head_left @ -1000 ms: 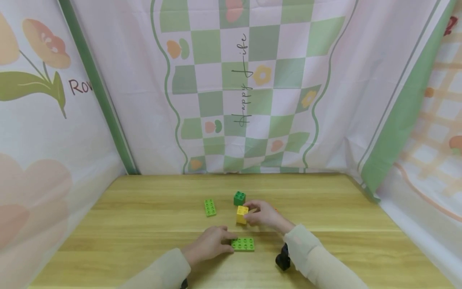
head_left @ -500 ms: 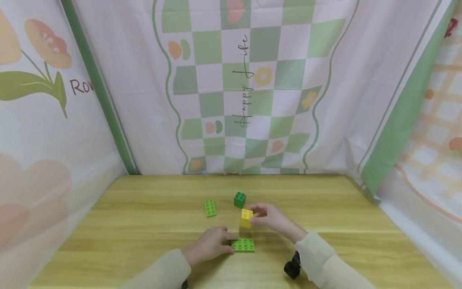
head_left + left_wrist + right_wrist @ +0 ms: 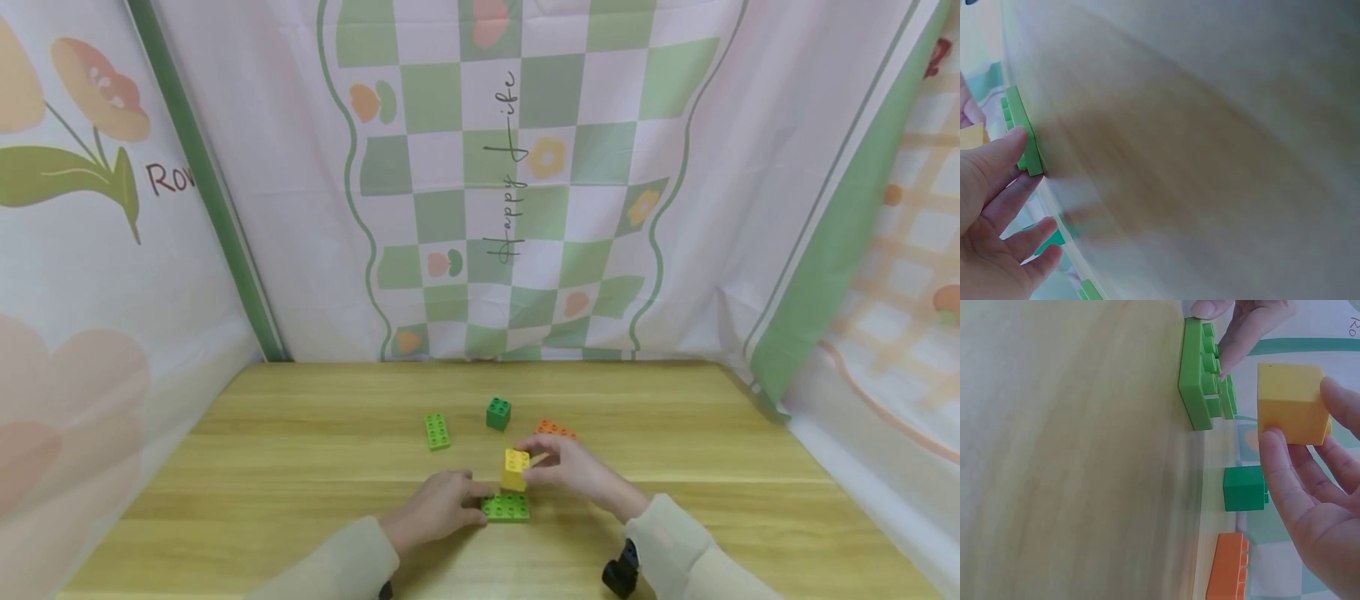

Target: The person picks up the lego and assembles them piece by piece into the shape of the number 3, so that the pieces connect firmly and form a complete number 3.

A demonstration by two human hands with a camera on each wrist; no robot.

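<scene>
Between thumb and fingers my right hand pinches a yellow building block, studs facing up. In the right wrist view the yellow block hangs off the table, close over a flat light green block. My left hand holds that light green block at its left end, thumb on the near side and a finger at the far side. In the left wrist view the thumb and forefinger pinch the light green plate, while the other fingers of the left hand spread loosely.
A dark green block stands behind the hands. Further left lies a second flat light green block. An orange block lies behind the right hand, partly covered by it. Patterned curtains border the wooden table.
My right hand has brought the yellow block nearer and slightly right, to just above the light green plate. The orange block has come into view behind it. My left hand has stayed in place.
</scene>
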